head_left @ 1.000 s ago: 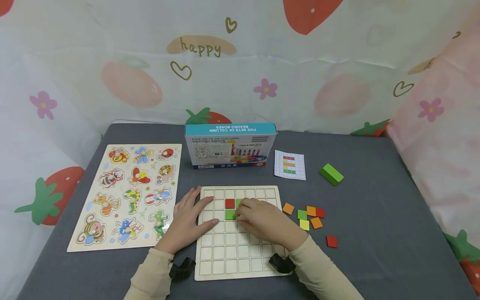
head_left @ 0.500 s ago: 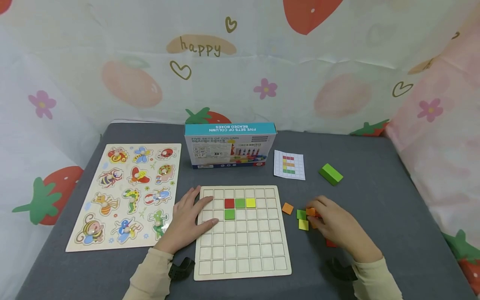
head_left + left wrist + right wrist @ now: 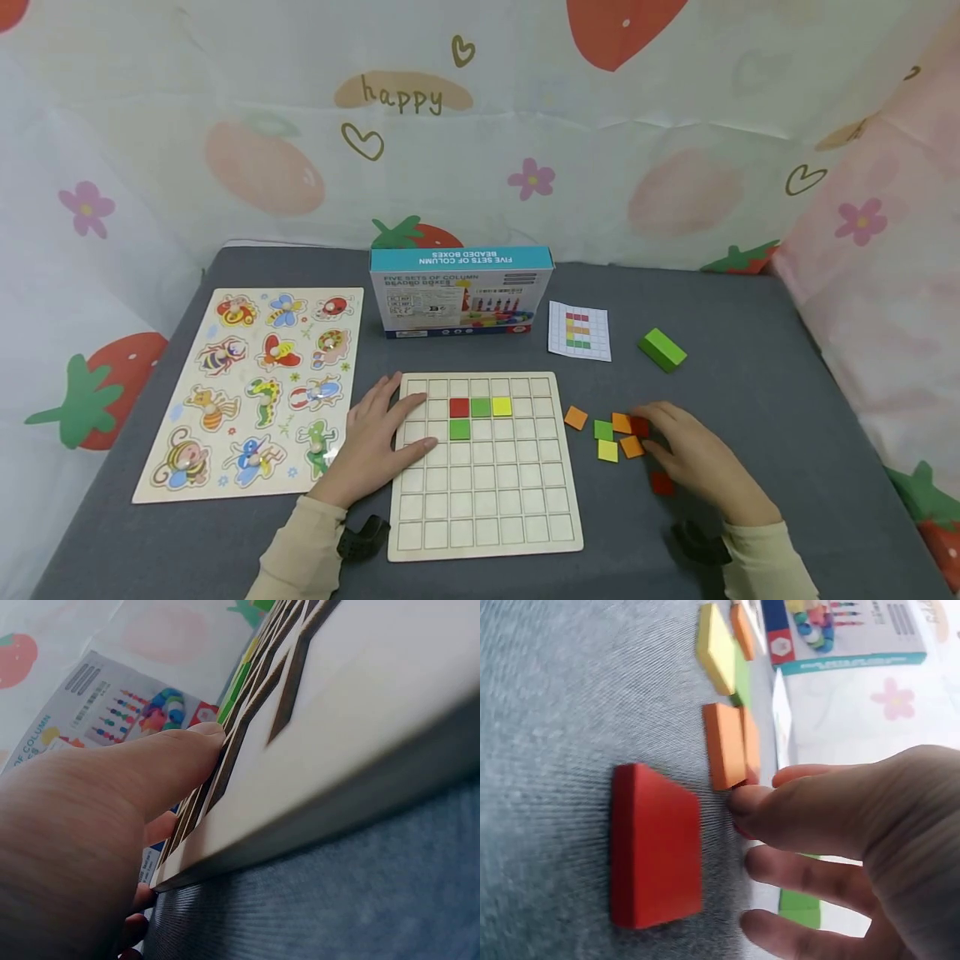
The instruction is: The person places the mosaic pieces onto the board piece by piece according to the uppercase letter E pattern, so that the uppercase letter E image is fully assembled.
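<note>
My left hand (image 3: 371, 454) rests at the left edge of a pale wooden grid board (image 3: 487, 504), thumb and index finger lying on it. On the board are a red tile (image 3: 459, 407), a yellow tile (image 3: 501, 406) and two green tiles (image 3: 480, 407). Right of the board, my right hand (image 3: 701, 458) pinches a small red tile (image 3: 640, 427) at the edge of a loose group, its thumb and index finger on either side; the right wrist view mostly hides this tile behind the thumb. Another red tile (image 3: 656, 847) lies nearer, below that hand.
Beside the pinched tile lie orange tiles (image 3: 632, 447), a yellow tile (image 3: 607, 450) and a green tile (image 3: 603, 429). A printed pattern card (image 3: 596, 346), a green block (image 3: 663, 349) and a box (image 3: 457, 292) stand behind. An insect puzzle board (image 3: 247, 333) lies left.
My right hand has left the board, where a yellow tile now shows beside the green one, and moved right to the loose tiles, then slightly further right. The left hand has stayed put.
</note>
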Tool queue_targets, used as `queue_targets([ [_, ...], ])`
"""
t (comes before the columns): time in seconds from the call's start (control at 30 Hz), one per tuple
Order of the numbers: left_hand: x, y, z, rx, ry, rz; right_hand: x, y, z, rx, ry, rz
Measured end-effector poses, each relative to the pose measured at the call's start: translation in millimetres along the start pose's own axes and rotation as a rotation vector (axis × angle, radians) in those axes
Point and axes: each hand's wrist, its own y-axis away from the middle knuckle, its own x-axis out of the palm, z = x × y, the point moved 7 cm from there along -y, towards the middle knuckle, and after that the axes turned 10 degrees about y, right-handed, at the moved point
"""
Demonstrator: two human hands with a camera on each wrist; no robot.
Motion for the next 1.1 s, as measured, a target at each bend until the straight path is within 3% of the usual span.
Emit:
queue_targets([
  [0.6,1.7,-0.1,-1.3,-0.004,0.003,0.0,-1.9,2.5,-6.8,0.04,0.017,0.0],
  [0.8,1.6,0.2,-2.7,-0.01,0.009,0.001,-10.8,-0.8,4.8,0.056,0.051,-0.003],
  [0.93,0.9,0.6,-3.1,-0.009,0.01,0.002,-15.7,-8.1,27.3,-0.007,0.077,-0.036],
  [1.1,-0.2,0.2,-0.7,-0.002,-0.004,-0.002,-13.9,-24.7,69.3,-0.198,0.112,-0.125],
])
